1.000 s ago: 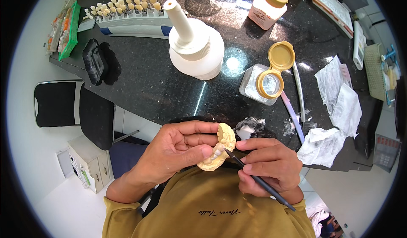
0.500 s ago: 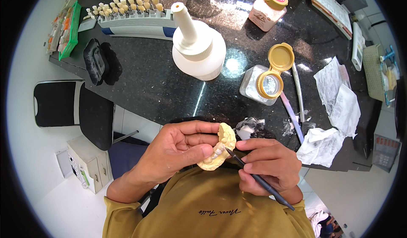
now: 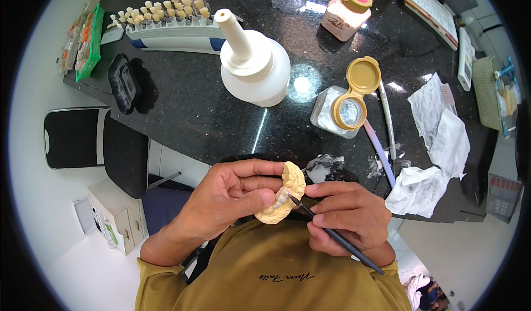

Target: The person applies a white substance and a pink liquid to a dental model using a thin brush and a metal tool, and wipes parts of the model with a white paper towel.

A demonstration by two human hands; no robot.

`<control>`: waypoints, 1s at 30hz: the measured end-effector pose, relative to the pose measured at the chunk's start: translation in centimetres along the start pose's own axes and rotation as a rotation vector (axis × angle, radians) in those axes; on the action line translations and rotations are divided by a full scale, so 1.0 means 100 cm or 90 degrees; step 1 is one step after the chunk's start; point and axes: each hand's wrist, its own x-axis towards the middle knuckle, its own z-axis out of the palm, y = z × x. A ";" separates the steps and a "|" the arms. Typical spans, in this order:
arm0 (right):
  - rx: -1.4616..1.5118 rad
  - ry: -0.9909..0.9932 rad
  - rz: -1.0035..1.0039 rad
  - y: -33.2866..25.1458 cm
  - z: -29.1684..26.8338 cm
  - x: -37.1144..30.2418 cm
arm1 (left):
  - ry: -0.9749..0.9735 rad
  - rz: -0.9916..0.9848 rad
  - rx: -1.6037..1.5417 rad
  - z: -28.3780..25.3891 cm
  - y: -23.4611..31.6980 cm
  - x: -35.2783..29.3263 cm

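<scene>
My left hand grips a yellow plaster dental cast between thumb and fingers, just above my shirt front. A row of whitish teeth runs along the cast beside my thumb. In my right hand is a slim black pen-like tool, held like a pencil. Its pointed tip meets the cast at the white teeth, though whether it is a brush or a hard point is too small to tell. Just beyond the cast, a white smeared lump lies on the table.
On the dark speckled table stand a white nozzle bottle, an open gold-lidded jar and a closed pink jar. A tooth shade rack is far left. Crumpled tissues and a purple-handled tool lie right.
The view has shifted slightly, and the cast and tool tip sit a touch further left in it. Both hands keep their grips, with the tip still at the white teeth.
</scene>
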 end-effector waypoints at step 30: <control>-0.120 0.023 0.201 -0.005 -0.030 -0.012 | 0.000 0.005 -0.004 0.002 0.001 0.000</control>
